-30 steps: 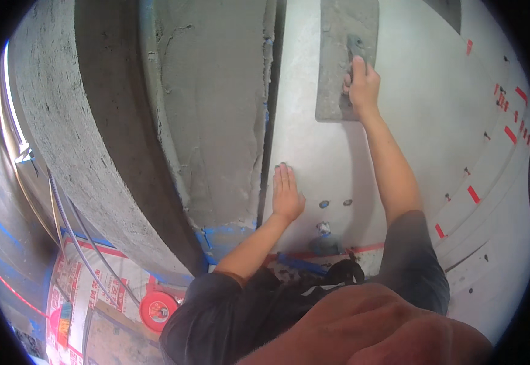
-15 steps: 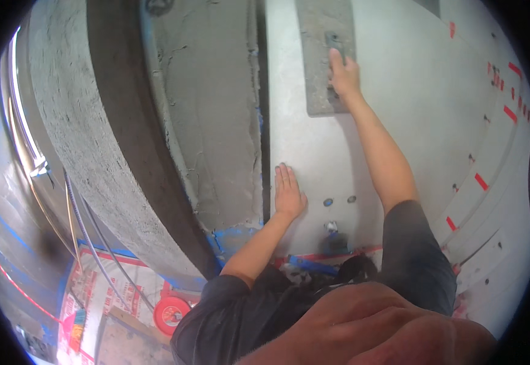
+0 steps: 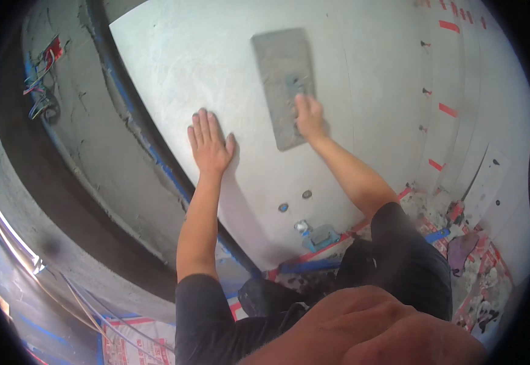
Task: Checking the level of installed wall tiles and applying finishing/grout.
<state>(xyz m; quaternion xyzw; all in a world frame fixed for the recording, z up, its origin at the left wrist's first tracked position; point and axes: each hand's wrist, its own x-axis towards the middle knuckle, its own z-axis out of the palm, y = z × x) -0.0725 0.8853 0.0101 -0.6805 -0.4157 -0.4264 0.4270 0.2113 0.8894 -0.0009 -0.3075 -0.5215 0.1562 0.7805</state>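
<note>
A large pale panel [image 3: 180, 58] stands in front of me as the wall surface. My left hand [image 3: 210, 146] lies flat against it, fingers stretched out, to the right of the panel's left edge. My right hand [image 3: 311, 118] is closed round the handle of a float [image 3: 280, 61], a long grey rectangular plate smeared with grey residue. The float's face is turned to the panel and it leans slightly; the handle is mostly hidden by my fingers. Below both hands, two small round holes [image 3: 283, 207] open in the panel.
Left of the panel runs a dark gap, then a rough grey cement strip [image 3: 116, 164] with loose wires [image 3: 45, 100]. Red tape pieces [image 3: 447, 110] mark panel joints at right. Down by the floor are a light-blue object [image 3: 321, 238] and a purple cloth-like item [image 3: 461, 250] on printed sheeting.
My view has swung to the right. The left hand has moved up the panel, away from its edge, and the float has slid across the panel, tilting; it now shows whole.
</note>
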